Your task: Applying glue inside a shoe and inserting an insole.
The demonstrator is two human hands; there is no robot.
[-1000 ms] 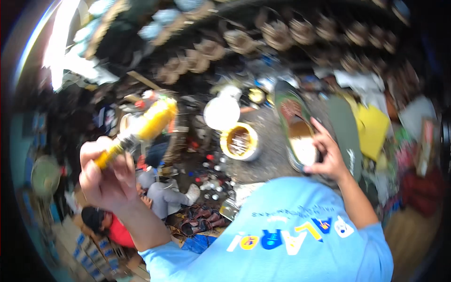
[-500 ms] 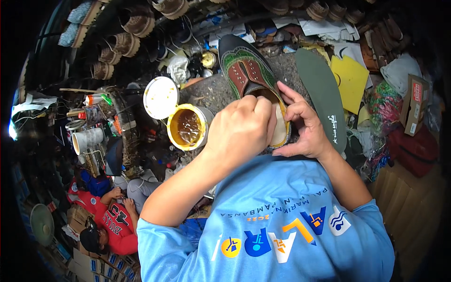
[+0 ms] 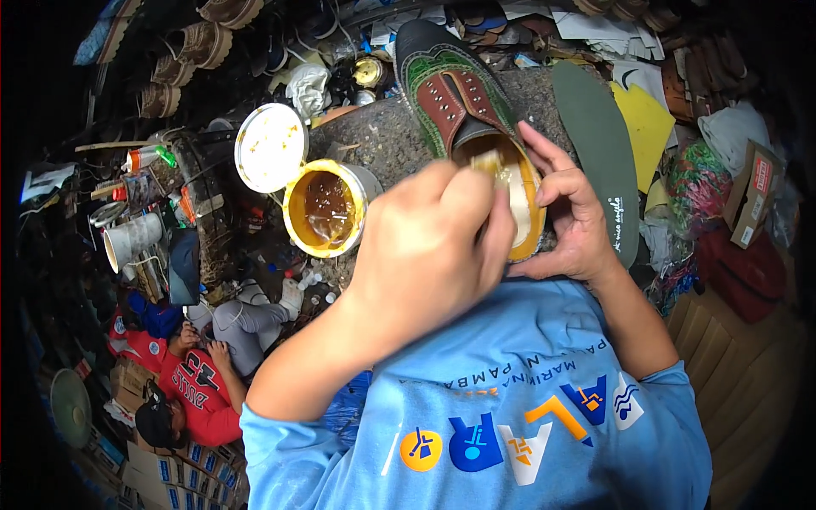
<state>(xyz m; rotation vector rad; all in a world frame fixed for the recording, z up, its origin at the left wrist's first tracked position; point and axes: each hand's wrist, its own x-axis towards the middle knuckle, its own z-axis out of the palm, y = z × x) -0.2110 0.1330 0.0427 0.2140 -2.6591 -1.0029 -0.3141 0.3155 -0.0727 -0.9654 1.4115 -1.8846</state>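
A lace-up shoe (image 3: 450, 102) with a black toe, green band and reddish-brown upper lies with its heel toward me. My right hand (image 3: 574, 212) grips its heel end, fingers along the outer side and thumb at the back. My left hand (image 3: 433, 234) is closed above the shoe opening on a small applicator (image 3: 488, 162), whose yellowish, glue-smeared tip shows past the knuckles; the rest of it is hidden. Pale insole lining (image 3: 520, 204) glistens wet inside the shoe. Left of the hand stands an open tub of amber glue (image 3: 327, 208).
The tub's white lid (image 3: 270, 147) leans beside it. A dark green insole (image 3: 599, 153) lies right of the shoe, next to a yellow sheet (image 3: 643, 127). Scraps and bags crowd the right side. A person in red (image 3: 200, 395) sits at the lower left.
My left hand has come up a little from inside the shoe, so the applicator's tip now shows. My right hand keeps its hold on the heel. The whole view has shifted slightly.
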